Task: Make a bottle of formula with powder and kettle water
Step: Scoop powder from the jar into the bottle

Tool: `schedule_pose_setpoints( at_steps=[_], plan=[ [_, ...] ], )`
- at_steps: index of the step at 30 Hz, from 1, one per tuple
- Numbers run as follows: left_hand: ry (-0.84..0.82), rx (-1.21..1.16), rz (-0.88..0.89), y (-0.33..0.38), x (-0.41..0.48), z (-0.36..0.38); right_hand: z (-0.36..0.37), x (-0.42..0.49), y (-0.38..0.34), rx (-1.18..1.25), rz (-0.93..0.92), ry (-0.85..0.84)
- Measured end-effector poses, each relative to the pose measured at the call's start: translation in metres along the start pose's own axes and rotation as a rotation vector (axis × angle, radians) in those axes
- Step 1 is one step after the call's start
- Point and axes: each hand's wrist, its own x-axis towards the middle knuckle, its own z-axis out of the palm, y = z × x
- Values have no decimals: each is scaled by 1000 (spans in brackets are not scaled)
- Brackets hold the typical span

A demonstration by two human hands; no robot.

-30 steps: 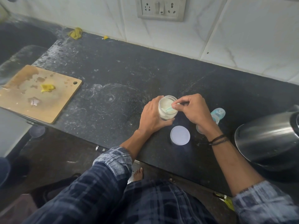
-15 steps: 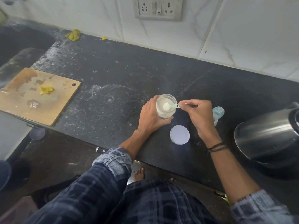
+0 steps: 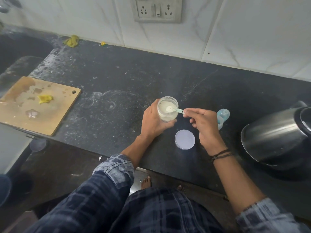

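Observation:
A clear jar of pale formula powder stands open on the black counter. My left hand is wrapped around its side. My right hand pinches the handle of a small teal scoop, whose bowl, heaped with powder, hovers over the jar's mouth. The jar's white lid lies flat on the counter just in front of my hands. A blue-capped baby bottle lies behind my right hand, partly hidden by it. The steel kettle stands at the right edge.
A wooden cutting board with a yellow scrap lies at the left, overhanging the counter edge. A dark sink is at the far left. A socket plate sits on the tiled wall, and a yellow cloth lies below it.
My right hand has drawn the scoop up out of the jar, filled with powder, and pulled back a little to the right. My left hand keeps its hold on the jar.

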Motion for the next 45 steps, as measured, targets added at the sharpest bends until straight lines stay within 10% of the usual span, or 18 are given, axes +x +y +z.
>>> schedule_pose_setpoints(
  at_steps=[15, 23, 45],
  plan=[
    [-136, -190, -241, 16, -9, -10, -32, -5, -15, 412, 142, 50],
    [106, -116, 140, 70, -20, -11, -74, -10, -19, 469, 44, 144],
    [-417, -232, -121, 120, -20, 75, -129, -33, 10, 369, 47, 324]
  ],
)
